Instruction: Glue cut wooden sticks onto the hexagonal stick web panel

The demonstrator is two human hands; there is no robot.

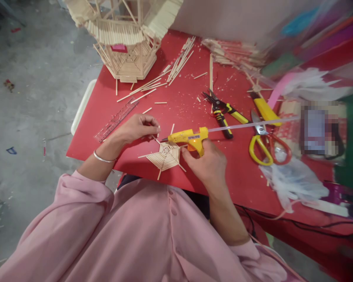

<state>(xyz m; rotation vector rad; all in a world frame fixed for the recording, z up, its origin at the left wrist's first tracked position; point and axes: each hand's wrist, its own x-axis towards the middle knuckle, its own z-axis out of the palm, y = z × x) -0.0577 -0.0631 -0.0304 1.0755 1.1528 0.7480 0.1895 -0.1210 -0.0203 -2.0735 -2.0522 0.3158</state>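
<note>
My right hand [207,162] is wrapped round the handle of a yellow hot glue gun [191,136], a long clear glue stick [253,124] poking out of its back. The gun's dark nozzle points left, over the upper edge of a web-shaped piece of wooden sticks [166,156] lying flat on the table, with several spokes jutting out. At that same edge, my left hand [141,127] pinches a short wooden stick [159,131] between thumb and fingers. A clear ruler [117,117] lies beyond my left wrist.
A stick-built model house [129,47] stands at the back left of the red table [188,105]. Loose sticks [179,62] lie behind my hands. To the right are pliers [223,113], scissors [264,141], a yellow-handled cutter [264,105], plastic bags [297,180] and black cables [312,227].
</note>
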